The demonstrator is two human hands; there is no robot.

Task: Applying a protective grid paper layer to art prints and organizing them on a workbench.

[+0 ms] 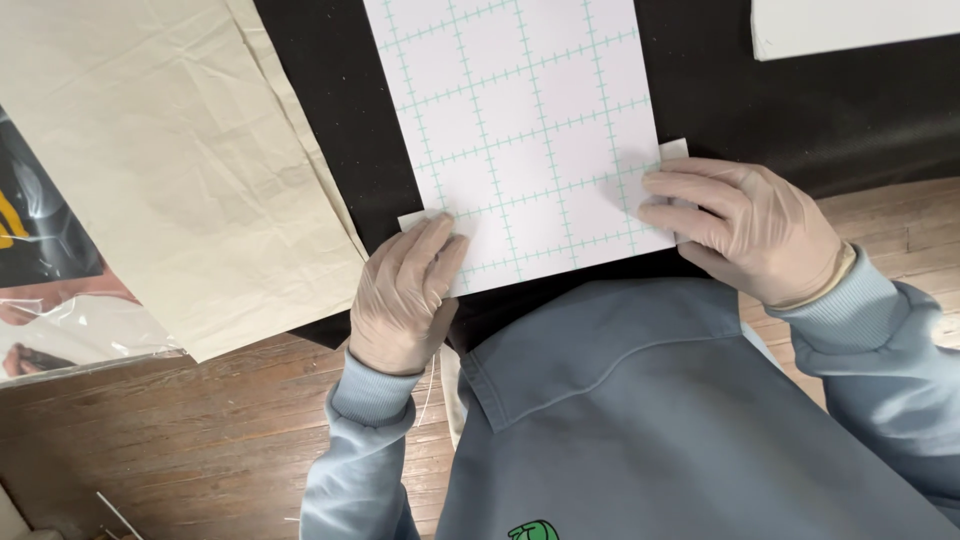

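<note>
Gridded sheet [525, 120] on black table [820, 110] near edge: thin, light, creases easily; left hand [405, 295], right hand [745, 230] flat, unclenched, pinning near corners; handle by edges

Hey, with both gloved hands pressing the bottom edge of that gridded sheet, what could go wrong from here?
1. The gridded sheet may skew: the left hand and right hand press only its near corners, leaving the far end free.
2. A white layer peeks out at both corners, so the layers may slip out of line.
3. The beige cloth lies close beside the black mat and might catch the sheet's edge.
</note>
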